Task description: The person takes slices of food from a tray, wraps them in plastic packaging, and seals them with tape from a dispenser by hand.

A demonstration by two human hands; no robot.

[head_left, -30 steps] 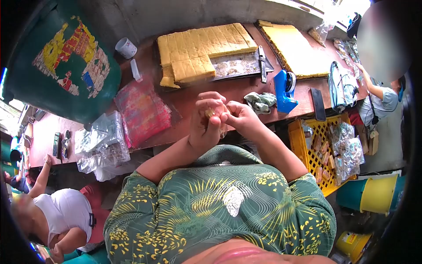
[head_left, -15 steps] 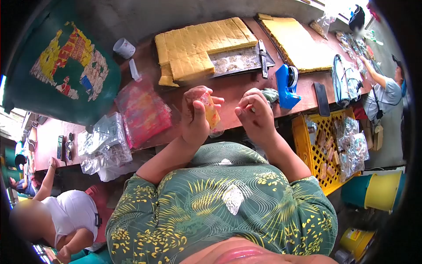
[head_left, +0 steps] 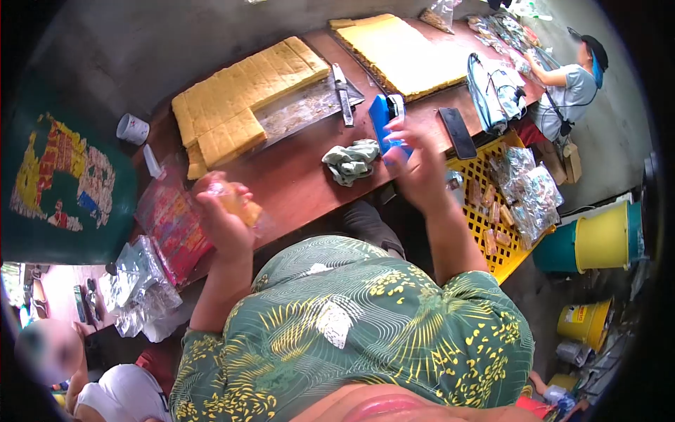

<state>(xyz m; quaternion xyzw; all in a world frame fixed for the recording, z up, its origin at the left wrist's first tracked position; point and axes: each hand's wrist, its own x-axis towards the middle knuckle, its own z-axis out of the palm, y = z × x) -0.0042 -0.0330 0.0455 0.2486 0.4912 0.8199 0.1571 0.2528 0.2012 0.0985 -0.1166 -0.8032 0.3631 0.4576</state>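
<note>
My left hand (head_left: 228,221) is closed around a slice of yellow cake (head_left: 241,205) in clear plastic wrap, held over the table's front edge. My right hand (head_left: 422,172) is raised beside the blue tape dispenser (head_left: 380,118), slightly blurred, with its fingers apart and nothing visible in them. A crumpled grey-green cloth (head_left: 350,162) lies on the table between my hands. Behind it, a cut sheet of yellow cake (head_left: 242,88) covers part of a metal tray (head_left: 299,105), with a knife (head_left: 342,95) across the tray's right end.
A second cake slab (head_left: 408,56) lies farther back. A phone (head_left: 458,132) rests near the edge. At right, a yellow crate (head_left: 508,261) holds wrapped slices and plastic bags (head_left: 527,197). Red printed plastic (head_left: 179,221) lies at left. Co-workers are at right (head_left: 573,88) and lower left (head_left: 123,394).
The view has turned toward the right. My right hand has moved away from my left, to the tape dispenser, and its fingers have spread. The wrapped cake slice stays in my left hand.
</note>
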